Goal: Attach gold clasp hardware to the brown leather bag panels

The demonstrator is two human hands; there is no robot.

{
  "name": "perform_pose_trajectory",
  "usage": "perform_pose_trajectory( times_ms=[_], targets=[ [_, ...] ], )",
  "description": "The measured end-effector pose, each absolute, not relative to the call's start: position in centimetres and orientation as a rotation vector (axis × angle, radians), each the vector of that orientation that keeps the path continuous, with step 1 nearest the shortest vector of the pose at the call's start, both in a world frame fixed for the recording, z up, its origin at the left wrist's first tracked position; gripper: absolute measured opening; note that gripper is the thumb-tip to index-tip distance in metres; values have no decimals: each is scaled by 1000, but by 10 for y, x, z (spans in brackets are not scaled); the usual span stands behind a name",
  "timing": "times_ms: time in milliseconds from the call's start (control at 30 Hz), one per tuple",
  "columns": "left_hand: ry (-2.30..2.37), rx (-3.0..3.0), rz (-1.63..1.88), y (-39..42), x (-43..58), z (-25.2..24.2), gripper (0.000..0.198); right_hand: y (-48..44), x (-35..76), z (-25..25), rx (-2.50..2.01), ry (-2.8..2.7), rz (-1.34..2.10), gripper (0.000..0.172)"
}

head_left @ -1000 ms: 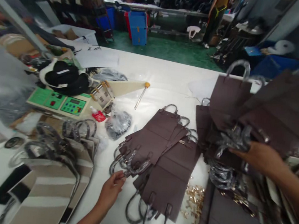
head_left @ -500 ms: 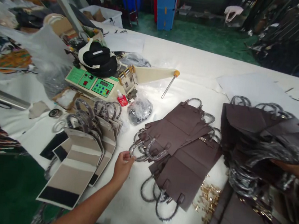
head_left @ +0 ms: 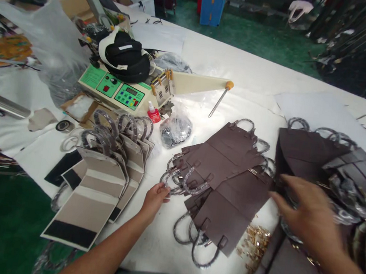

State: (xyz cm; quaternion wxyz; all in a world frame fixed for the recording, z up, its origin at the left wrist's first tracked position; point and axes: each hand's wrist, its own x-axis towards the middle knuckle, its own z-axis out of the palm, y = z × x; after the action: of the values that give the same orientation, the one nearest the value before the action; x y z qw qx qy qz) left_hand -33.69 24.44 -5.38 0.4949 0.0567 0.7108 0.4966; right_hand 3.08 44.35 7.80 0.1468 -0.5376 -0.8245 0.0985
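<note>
The fingers of my left hand (head_left: 155, 199) are closed on a plastic-wrapped bag handle (head_left: 167, 176) at the left end of a fanned stack of dark brown bag panels (head_left: 224, 153). More panels of that stack lie beneath, their looped handles sticking out on both sides. My right hand (head_left: 308, 217), slightly blurred, hovers over the right-hand pile of brown bag panels (head_left: 308, 148). Its thumb and fingers are apart, and nothing shows between them. Small gold metal pieces (head_left: 256, 244) lie between the stack and that pile.
Beige-lined bag panels (head_left: 84, 205) with wrapped handles stand at the left table edge. Behind them are a machine with green panels (head_left: 111, 90), a red bottle (head_left: 153, 113) and a plastic-wrapped bundle (head_left: 175, 131). A screwdriver (head_left: 220, 100) leans on the machine's cream arm.
My right hand has moved left from the wrapped handles at the far right, and its fingers are apart. My left hand stays at the handle. The view has shifted slightly.
</note>
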Motion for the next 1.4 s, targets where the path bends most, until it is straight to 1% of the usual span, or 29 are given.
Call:
perform_pose_trajectory(
  times_ms=[33, 100, 133, 167, 200, 267, 300, 400, 433, 500, 533, 600, 633, 733, 833, 900, 967, 1033, 1100, 1167, 1200, 1233, 1300, 1367, 1400],
  targets=[
    [1713, 136, 1209, 246, -337, -53, 52, 418, -13, 58, -1346, -2496, 480, 53],
    [1693, 136, 1219, 247, -336, -51, 51, 380, -94, 20, -1113, -2687, 777, 61],
    [1681, 136, 1224, 247, -336, -49, 51, 370, -126, 6, -1047, -2747, 886, 60],
    [1666, 136, 1229, 247, -336, -48, 51, 367, -148, -2, -1027, -2768, 967, 54],
    [1647, 134, 1236, 247, -337, -46, 51, 371, -161, -4, -1007, -2784, 994, 43],
    [1598, 127, 1259, 246, -337, -42, 49, 391, -165, 8, -1031, -2717, 1032, 24],
    [1567, 123, 1272, 247, -336, -39, 47, 402, -161, 20, -1076, -2636, 1041, 22],
    [1464, 118, 1306, 252, -331, -22, 45, 415, -155, 52, -1271, -2263, 1131, 30],
    [1430, 118, 1317, 255, -328, -14, 45, 409, -160, 56, -1266, -2254, 1167, 31],
    [1359, 144, 1323, 262, -323, 4, 45, 388, -173, 48, -1175, -2438, 1207, 35],
    [1335, 185, 1309, 264, -320, 11, 45, 378, -179, 40, -1155, -2551, 1202, 32],
    [1363, 341, 1272, 268, -319, 20, 45, 369, -184, 26, -1200, -2659, 1202, 16],
    [1434, 427, 1260, 269, -321, 19, 44, 372, -182, 25, -1253, -2626, 1243, 16],
    [1765, 513, 1280, 274, -339, -1, 42, 408, -161, 48, -1468, -2197, 1376, 34],
    [1935, 419, 1261, 290, -363, -35, 43, 443, -148, 85, -1617, -1775, 1134, 43],
    [1940, 413, 1223, 304, -374, -53, 40, 445, -158, 90, -1596, -1791, 1014, 42],
    [1918, 421, 1186, 318, -379, -59, 36, 431, -181, 72, -1515, -2054, 1019, 33],
    [1877, 439, 1153, 329, -377, -55, 33, 412, -207, 41, -1398, -2377, 1036, 22],
    [1813, 480, 1130, 336, -374, -42, 33, 397, -227, 14, -1319, -2482, 1062, 10],
    [1734, 551, 1116, 339, -373, -25, 36, 393, -234, 1, -1279, -2477, 1061, 14],
    [1701, 593, 1109, 339, -375, -17, 37, 396, -232, 2, -1268, -2465, 1036, 13],
    [1683, 633, 1102, 338, -377, -11, 38, 402, -228, 6, -1265, -2436, 1009, 11],
    [1704, 691, 1076, 333, -382, -4, 36, 420, -215, 23, -1291, -2318, 981, 20],
    [1794, 714, 1018, 323, -383, -8, 29, 438, -201, 42, -1339, -2190, 1013, 28],
    [1848, 714, 975, 317, -382, -14, 23, 445, -195, 50, -1352, -2163, 1039, 29]
  ],
)
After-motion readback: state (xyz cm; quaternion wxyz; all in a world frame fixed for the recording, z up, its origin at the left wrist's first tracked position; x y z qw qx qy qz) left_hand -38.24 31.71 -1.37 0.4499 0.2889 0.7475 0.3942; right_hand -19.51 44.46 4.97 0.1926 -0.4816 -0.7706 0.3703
